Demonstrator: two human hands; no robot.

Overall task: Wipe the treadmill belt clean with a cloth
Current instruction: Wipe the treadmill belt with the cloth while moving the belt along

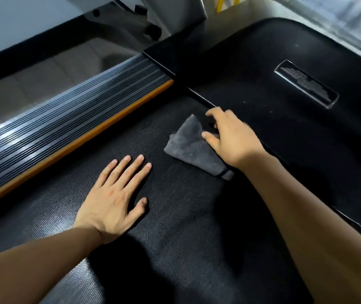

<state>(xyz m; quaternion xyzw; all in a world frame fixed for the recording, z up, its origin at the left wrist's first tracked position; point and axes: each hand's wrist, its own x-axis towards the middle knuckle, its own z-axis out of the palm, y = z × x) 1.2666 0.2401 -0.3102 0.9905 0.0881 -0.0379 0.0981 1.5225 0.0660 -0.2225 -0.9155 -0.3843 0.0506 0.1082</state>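
Note:
The black textured treadmill belt fills the middle of the head view. A grey folded cloth lies on it near the front motor cover. My right hand rests on the cloth's right part, fingers spread and pressing it against the belt; the thumb lies on the fabric. My left hand lies flat on the belt to the left of the cloth, palm down, fingers apart, holding nothing and not touching the cloth.
A ribbed side rail with an orange strip runs along the belt's left edge. The black motor cover with a glossy badge sits ahead. A grey upright post rises at the top. Tiled floor shows at the left.

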